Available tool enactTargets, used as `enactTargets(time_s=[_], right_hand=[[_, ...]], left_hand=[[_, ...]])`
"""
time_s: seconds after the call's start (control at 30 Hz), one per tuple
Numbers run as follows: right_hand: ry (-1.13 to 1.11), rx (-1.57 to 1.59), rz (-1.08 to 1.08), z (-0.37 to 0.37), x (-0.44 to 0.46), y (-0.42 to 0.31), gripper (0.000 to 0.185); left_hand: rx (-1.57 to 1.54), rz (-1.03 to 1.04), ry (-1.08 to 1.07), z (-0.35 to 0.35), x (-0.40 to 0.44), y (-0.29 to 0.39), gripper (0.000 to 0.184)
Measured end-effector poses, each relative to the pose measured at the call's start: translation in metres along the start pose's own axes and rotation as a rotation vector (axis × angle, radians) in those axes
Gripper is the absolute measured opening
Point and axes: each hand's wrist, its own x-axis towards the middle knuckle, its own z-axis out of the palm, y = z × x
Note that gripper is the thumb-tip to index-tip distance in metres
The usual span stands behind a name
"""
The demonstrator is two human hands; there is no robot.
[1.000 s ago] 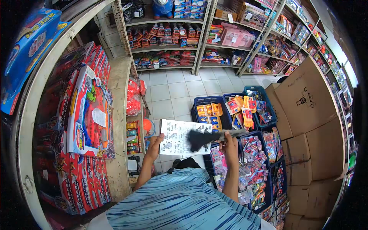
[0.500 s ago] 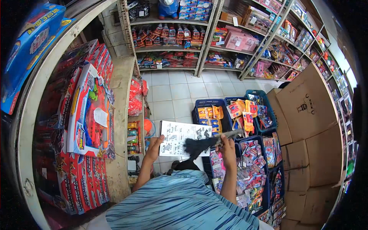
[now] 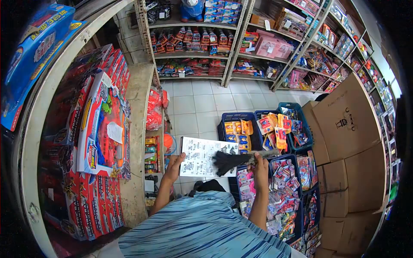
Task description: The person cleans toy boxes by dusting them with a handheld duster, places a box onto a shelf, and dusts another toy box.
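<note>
My left hand point(image 3: 173, 167) grips the left edge of a flat white box point(image 3: 193, 158) printed with black line drawings. In my right hand point(image 3: 260, 165) is a duster point(image 3: 228, 162) with dark, soft bristles and a greyish handle that points to the right. My fingers are closed around it where bristles and handle meet. The bristles lie over the right half of the box and hide part of its print; whether they touch it I cannot tell.
Blue crates point(image 3: 238, 115) of packaged toys stand on the tiled floor ahead and right. Tall cardboard boxes point(image 3: 348, 124) line the right side. A shelf on the left holds stacked red toy boxes point(image 3: 97, 206). Metal shelves point(image 3: 193, 58) with packaged toys run along the back.
The duster's bristles have swung slightly right and up over the box, and now fan out leftward. My right hand has shifted a little to the right. The left hand keeps its hold.
</note>
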Motion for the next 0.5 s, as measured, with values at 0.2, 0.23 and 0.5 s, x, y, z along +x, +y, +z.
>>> enactTargets(time_s=[0.2,0.23,0.5], right_hand=[[0.019,0.04,-0.055,-0.003,0.006,0.005,0.027],[0.073,0.096,-0.057,-0.002,0.007,0.007,0.027],[0.053,0.065,-0.063,-0.002,0.006,0.002,0.031]], left_hand=[[0.02,-0.005,-0.004,-0.003,0.001,0.001,0.053],[-0.005,-0.019,-0.01,-0.003,0.001,0.002,0.053],[-0.02,-0.008,0.012,-0.001,0.001,-0.002,0.052]])
